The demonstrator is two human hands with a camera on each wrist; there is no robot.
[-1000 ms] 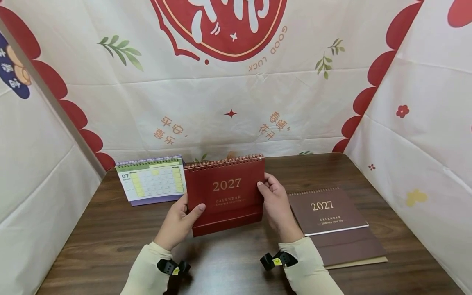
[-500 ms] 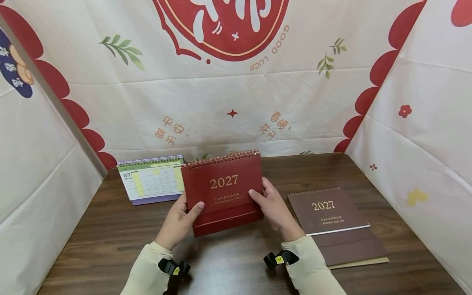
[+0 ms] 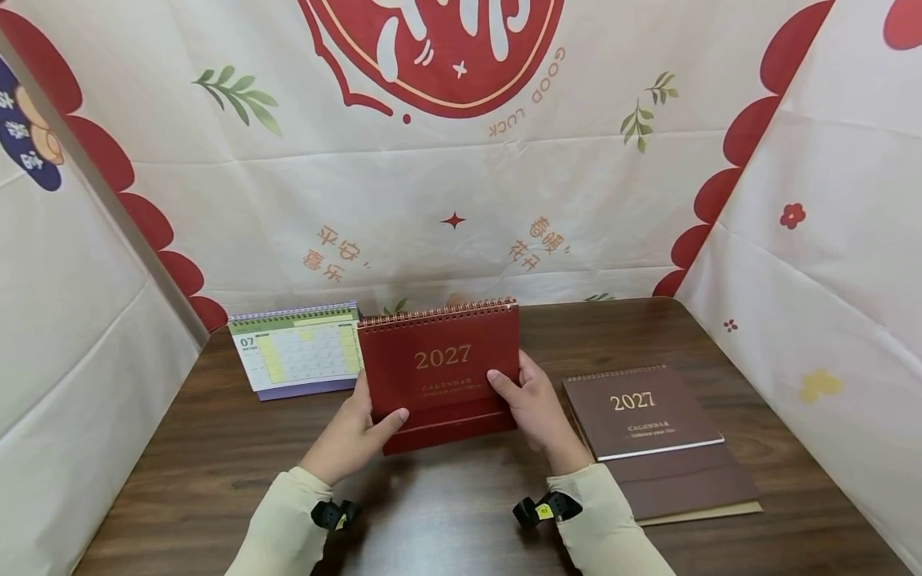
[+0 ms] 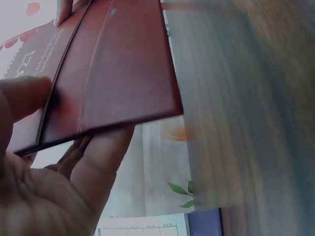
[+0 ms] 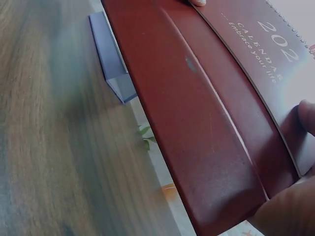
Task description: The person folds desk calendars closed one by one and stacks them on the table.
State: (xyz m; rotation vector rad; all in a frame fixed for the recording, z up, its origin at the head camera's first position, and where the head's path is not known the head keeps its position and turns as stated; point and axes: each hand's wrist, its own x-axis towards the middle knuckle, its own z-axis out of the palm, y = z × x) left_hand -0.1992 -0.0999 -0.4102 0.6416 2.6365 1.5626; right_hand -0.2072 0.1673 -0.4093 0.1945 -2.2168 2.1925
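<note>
A red 2027 desk calendar (image 3: pixel 442 352) with a spiral binding along its top is held up over the middle of the table. My left hand (image 3: pixel 353 432) grips its left edge, thumb on the front cover and fingers behind. On the opposite side my right hand (image 3: pixel 536 408) pinches the right edge in the same way, its thumb lying on the cover. The left wrist view shows the red calendar (image 4: pixel 133 64) from below, with the left fingers under its base. In the right wrist view the calendar's base flap (image 5: pixel 182 108) fills the middle.
Behind and left stands a white desk calendar (image 3: pixel 298 356) with a purple base, open at month 07. To the right a brown 2027 calendar (image 3: pixel 641 416) lies flat on the wooden table (image 3: pixel 187 480). Printed cloth (image 3: pixel 403 192) hangs along the back and sides.
The red calendar swung slightly left, then back right, and now tips a little differently. My right thumb has slid farther in over its cover. The other two calendars stay put.
</note>
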